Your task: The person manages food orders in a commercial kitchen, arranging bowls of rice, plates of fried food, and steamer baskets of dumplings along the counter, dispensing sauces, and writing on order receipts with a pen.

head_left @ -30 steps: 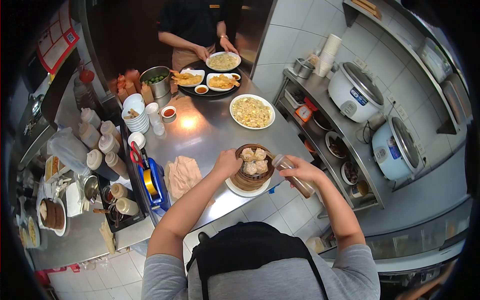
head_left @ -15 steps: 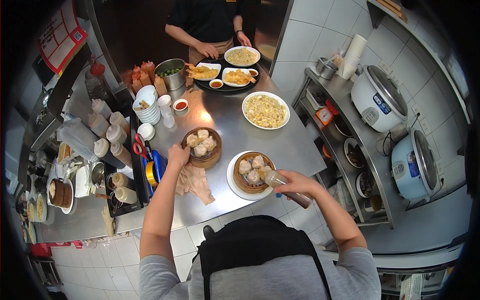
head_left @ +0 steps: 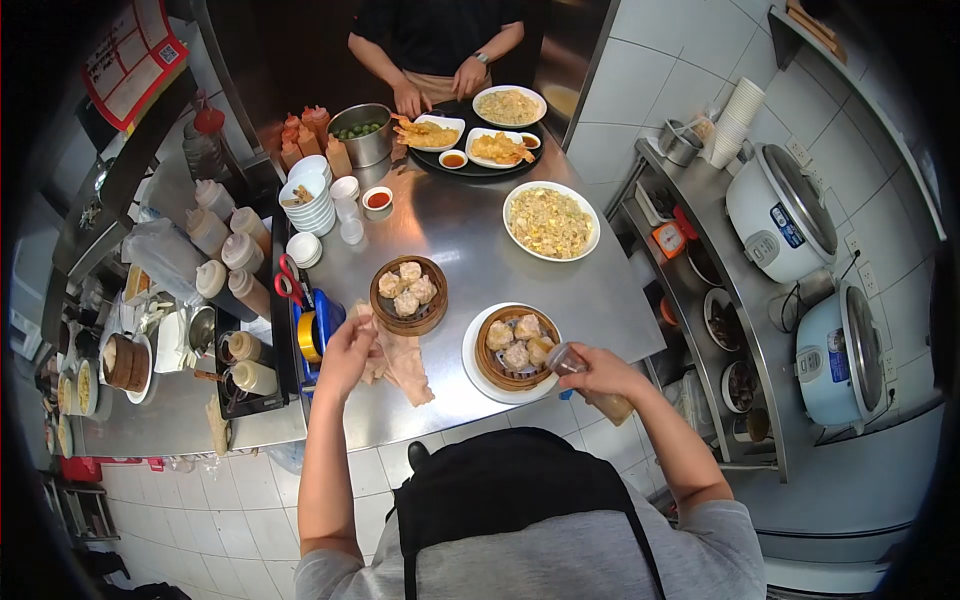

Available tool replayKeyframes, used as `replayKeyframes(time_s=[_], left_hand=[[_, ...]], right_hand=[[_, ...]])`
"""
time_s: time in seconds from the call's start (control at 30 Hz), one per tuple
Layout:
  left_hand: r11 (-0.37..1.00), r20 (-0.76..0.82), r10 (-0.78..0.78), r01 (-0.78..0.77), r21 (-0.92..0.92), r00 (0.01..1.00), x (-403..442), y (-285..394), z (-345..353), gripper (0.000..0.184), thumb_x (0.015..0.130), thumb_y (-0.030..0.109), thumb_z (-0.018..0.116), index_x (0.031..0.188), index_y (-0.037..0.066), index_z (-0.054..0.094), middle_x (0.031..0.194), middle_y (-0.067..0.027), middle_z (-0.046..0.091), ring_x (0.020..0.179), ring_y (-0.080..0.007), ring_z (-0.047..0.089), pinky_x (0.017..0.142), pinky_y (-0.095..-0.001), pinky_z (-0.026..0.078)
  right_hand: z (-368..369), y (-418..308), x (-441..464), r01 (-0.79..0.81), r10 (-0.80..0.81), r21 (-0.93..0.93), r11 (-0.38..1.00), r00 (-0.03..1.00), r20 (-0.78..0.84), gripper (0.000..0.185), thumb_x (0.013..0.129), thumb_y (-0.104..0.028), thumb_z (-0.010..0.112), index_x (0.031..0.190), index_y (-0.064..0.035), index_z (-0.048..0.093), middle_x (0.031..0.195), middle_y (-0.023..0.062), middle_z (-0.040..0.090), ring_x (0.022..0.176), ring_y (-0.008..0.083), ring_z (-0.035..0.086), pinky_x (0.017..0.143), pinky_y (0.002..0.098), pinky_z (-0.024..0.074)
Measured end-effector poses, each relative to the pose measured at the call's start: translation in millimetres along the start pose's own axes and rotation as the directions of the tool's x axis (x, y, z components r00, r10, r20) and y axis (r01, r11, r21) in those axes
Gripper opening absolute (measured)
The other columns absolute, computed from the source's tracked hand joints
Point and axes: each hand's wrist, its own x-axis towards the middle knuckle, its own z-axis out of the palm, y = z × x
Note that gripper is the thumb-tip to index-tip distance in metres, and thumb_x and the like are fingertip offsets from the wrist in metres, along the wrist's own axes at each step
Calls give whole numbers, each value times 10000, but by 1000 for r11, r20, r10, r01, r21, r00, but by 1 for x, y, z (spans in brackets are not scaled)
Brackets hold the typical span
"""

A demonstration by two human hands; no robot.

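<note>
My left hand [head_left: 350,352] is just below the left bamboo steamer [head_left: 436,318], which holds several dumplings. The hand is over the upper left of a crumpled tan cloth [head_left: 403,367], its fingers loosely curved and apart; whether they touch the cloth I cannot tell. My right hand [head_left: 597,374] is closed round a clear squeeze bottle [head_left: 612,405] with brown sauce in it. The bottle is tilted, its top end pointing at the dumplings [head_left: 516,355] in the right bamboo steamer [head_left: 496,374]. That steamer stands on a white plate [head_left: 480,382].
Fried rice [head_left: 549,222] fills a plate at the table's right. Beyond it a black tray [head_left: 450,168] carries fried food and sauce cups, with a co-worker's hands [head_left: 413,98] behind. Stacked bowls [head_left: 307,207], red-handled scissors [head_left: 289,280] and sauce bottles [head_left: 242,252] crowd the left.
My left hand has let go of the left steamer and drawn back toward me over the cloth. My right hand still holds the bottle by the right steamer, its angle slightly changed.
</note>
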Motion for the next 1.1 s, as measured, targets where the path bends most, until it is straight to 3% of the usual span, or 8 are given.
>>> replayKeyframes(time_s=[0.2, 0.4, 0.47, 0.57, 0.73, 0.87, 0.93, 1.1], left_hand=[[989, 100, -138, 142, -34, 985, -42, -26, 1, 360, 894, 201, 496, 1219, 47, 485, 997, -38, 619, 769, -124, 633, 673, -232, 421], [984, 157, -155, 166, -59, 975, -65, -63, -2, 348, 907, 184, 505, 1233, 66, 481, 1029, -38, 604, 797, -130, 633, 653, -229, 442], [988, 165, -128, 140, -63, 978, -74, -69, -5, 353, 901, 186, 522, 1229, 60, 484, 1027, -58, 595, 810, -139, 631, 662, -231, 453], [993, 160, -94, 104, -57, 983, -84, -90, -13, 357, 893, 152, 531, 1224, 28, 480, 985, -65, 588, 811, -155, 627, 727, -254, 482], [989, 167, -103, 119, -88, 981, -112, -94, -41, 361, 899, 159, 529, 1224, 10, 477, 963, -65, 584, 833, -143, 610, 772, -261, 483], [987, 148, -120, 134, -89, 982, -138, -101, -78, 383, 913, 200, 531, 1233, 1, 465, 1064, -96, 596, 866, -144, 611, 785, -253, 476], [981, 117, -127, 142, -131, 985, -147, -108, -96, 396, 913, 207, 533, 1241, -1, 454, 1069, -99, 597, 873, -146, 612, 787, -254, 474], [973, 68, -122, 133, -189, 990, -163, -125, -128, 375, 910, 173, 532, 1239, 9, 462, 1020, -73, 584, 839, -137, 616, 757, -244, 474]], right_hand=[[20, -12, -20, -53, 34, 187, 981, 994, 103, 569, 740, -245, 691, 1231, -70, 463, 850, 80, 626, 649, 180, 617, 588, 308, 514], [7, 21, -25, 3, 8, 125, 992, 997, -82, 521, 739, -212, 690, 1198, -80, 481, 827, 95, 624, 657, 170, 619, 567, 267, 506], [-2, -12, -33, -76, 83, 306, 949, 996, -12, 541, 735, -183, 705, 1211, -79, 472, 950, 76, 601, 766, 159, 609, 615, 266, 510], [11, -28, -5, 236, -239, 576, 783, 968, -71, 615, 713, -115, 736, 1240, -43, 427, 1110, 59, 534, 912, 127, 558, 724, 268, 497], [22, -158, 36, 549, -594, 374, 748, 804, 8, 539, 678, -51, 744, 1155, -41, 493, 1121, 61, 535, 1011, 146, 524, 929, 293, 385], [61, -285, 74, 858, -832, 155, 490, 513, -211, 477, 672, -29, 730, 1098, -36, 516, 1021, 31, 580, 979, 116, 536, 882, 278, 417], [97, -330, 103, 777, -770, 486, 399, 572, -284, 487, 674, -38, 740, 1104, -36, 511, 999, 22, 584, 939, 104, 549, 850, 267, 436], [183, -400, 170, 849, -774, 482, 216, 450, -446, 477, 687, 26, 722, 1100, -66, 503, 1021, 12, 576, 934, 91, 555, 828, 254, 456]])
